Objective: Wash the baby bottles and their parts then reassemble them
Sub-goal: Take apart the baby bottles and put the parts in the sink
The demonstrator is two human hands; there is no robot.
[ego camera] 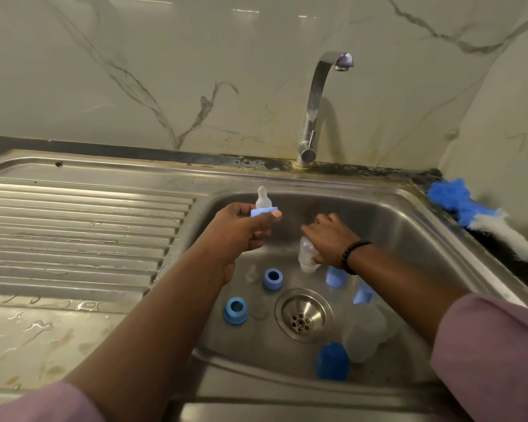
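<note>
Steel sink set against a marble wall, ribbed drainboard on the left, wet. Tap at the back, no water running. Left hand is over the basin's left edge, fingers curled round a blue ring with a clear teat pointing up. Right hand is lower in the basin, fingers wrapped round a clear bottle tilted down. On the basin floor around the drain: two blue rings, loose clear teat, blue caps, more clear bottles partly under the right forearm. Blue-white brush lies on the right counter edge, well clear of the hands.
</note>
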